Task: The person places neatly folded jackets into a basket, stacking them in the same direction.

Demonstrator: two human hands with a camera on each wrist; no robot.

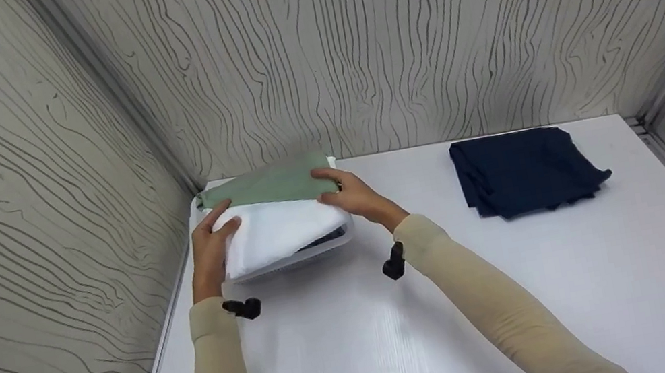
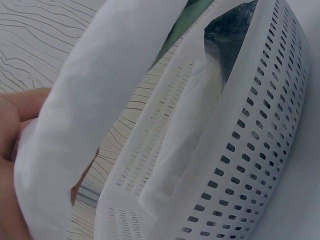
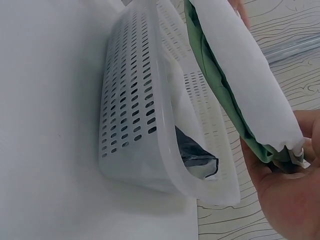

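My left hand [image 1: 205, 253] and right hand [image 1: 362, 197] grip opposite ends of a folded white and green cloth [image 1: 281, 226] over a white perforated basket [image 1: 317, 254]. In the head view its green part lies toward the back wall and its white part toward me. The right wrist view shows the right hand [image 3: 295, 195] pinching the cloth's end, clear of the basket rim. Inside the basket lie a white cloth [image 2: 182, 130] and a dark, shiny item [image 3: 195, 155], whose kind I cannot tell.
A folded navy cloth [image 1: 521, 170] lies toward the back right of the white table [image 1: 467, 327]. Wood-grain patterned panels [image 1: 308, 47] rise behind the table and along both sides. The basket stands close to the back left corner.
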